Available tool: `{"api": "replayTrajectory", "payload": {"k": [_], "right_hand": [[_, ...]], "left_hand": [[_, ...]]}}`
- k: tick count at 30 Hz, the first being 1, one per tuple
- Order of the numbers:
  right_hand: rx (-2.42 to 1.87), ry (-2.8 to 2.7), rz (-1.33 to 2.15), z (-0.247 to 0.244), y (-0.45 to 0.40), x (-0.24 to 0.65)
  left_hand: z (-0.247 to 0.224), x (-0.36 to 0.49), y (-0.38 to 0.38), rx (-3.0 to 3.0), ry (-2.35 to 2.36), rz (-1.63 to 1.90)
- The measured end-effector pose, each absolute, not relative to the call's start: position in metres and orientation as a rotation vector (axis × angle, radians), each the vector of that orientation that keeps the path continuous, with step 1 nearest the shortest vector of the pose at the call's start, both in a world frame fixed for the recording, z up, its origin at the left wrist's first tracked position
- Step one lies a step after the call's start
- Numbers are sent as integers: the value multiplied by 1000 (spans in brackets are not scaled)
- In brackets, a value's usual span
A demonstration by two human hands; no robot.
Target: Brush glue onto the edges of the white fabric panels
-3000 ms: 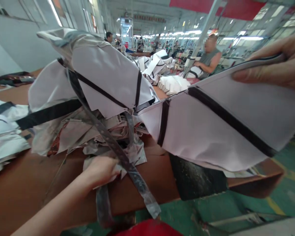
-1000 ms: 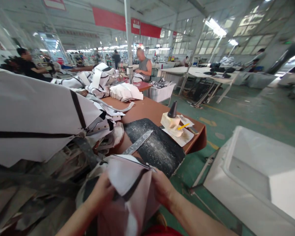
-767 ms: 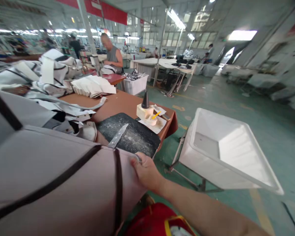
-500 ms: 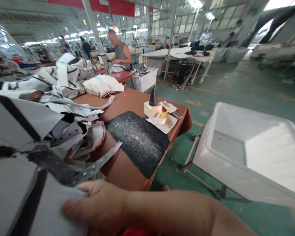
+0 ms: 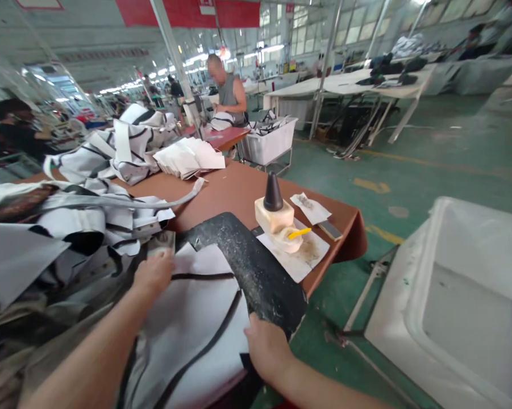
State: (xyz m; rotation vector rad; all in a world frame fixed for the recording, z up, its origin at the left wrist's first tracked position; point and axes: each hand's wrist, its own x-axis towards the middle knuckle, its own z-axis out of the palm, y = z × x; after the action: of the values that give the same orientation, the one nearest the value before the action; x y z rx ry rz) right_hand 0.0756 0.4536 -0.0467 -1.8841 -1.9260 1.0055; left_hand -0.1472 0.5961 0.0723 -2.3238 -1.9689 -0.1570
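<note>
A white sewn piece with black strips (image 5: 200, 307) lies partly over the black mat (image 5: 277, 289) at the table's near edge. On its right edge, my right hand (image 5: 267, 347) is closed, with the thumb on the white side. My left hand (image 5: 155, 274) is closed at the upper left edge of the same piece, its fingertips partly hidden. Close to the left hand lies a heap of similar white pieces with black trim (image 5: 80, 221). A grey strap (image 5: 187, 193) trails from that heap across the table.
On the brown-covered table (image 5: 238, 184) stand a black cone (image 5: 273, 192) on a cream block, a small cup with a yellow stick (image 5: 299, 233), and stacked white sheets (image 5: 187, 156). A white wheeled bin (image 5: 409, 295) is at right. A person (image 5: 232, 94) works beyond the table.
The white piece has moved right onto the black mat. My right hand has gone from lower left to its right edge, and my left hand has come into view. The view has shifted.
</note>
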Motion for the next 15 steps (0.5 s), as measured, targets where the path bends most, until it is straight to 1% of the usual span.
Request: {"api": "replayTrajectory", "payload": {"k": [2,4,6,8,10,12,15], "right_hand": [[-1912,-2009,986,-60,466,79],[-1890,-2090,973,-65,474,81],[-1863,-2149,991,-66,479,84],[-1857,-2175,1033,-65,482,87],[-1849,-2203,1059,-64,485,95],[-1837,-2171,1025,-64,488,109],[-1923,-1865,969,-67,500,147]], "left_hand": [[49,-118,600,-2260,-1918,-92],[23,-97,594,-2347,-1760,9],[-5,-92,583,-2484,-1667,189],[-31,-102,576,-2523,-1748,324],[-53,-120,574,-2476,-1830,301],[-67,-134,576,-2437,-1836,206],[-76,-143,581,-2450,-1810,130]]}}
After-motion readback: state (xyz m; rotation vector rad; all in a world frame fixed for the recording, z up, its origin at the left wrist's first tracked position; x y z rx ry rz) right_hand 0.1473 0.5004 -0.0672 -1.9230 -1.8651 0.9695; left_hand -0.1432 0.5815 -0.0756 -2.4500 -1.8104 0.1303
